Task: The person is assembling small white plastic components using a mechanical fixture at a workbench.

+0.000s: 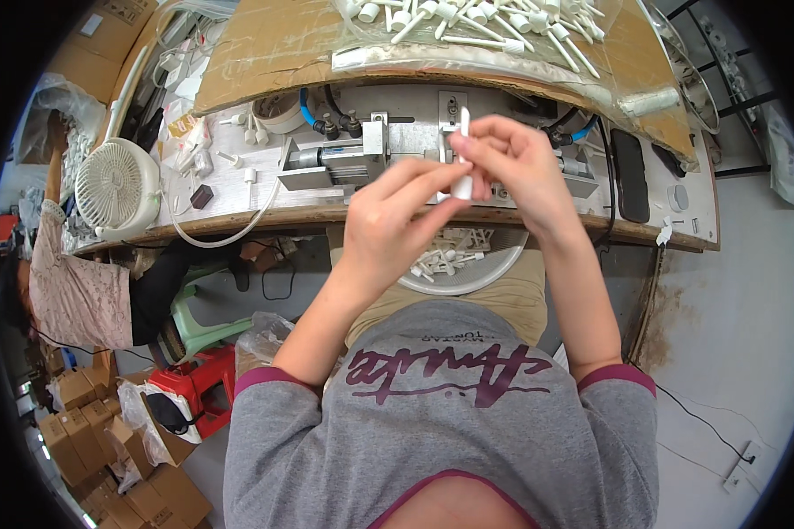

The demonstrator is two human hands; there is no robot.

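Between my hands stands a white plastic piece (462, 187) with a slim stem and a thicker lower end. My left hand (395, 212) closes on its lower part with thumb and fingertips. Higher up, the thumb and fingers of my right hand (525, 167) pinch the stem. Both hands are above the front of a metal clamping fixture (375, 145) with a cylinder on each side, and partly cover its middle. Below them, at my lap, a white round basket (457, 289) holds many similar white pieces.
A cardboard sheet (273, 57) with a heap of white stemmed pieces (494, 19) lies over the fixture's back. A white fan (117, 188) stands left, a black phone (629, 176) right. Another person's sleeve (84, 291) shows at far left, near a red stool (205, 388).
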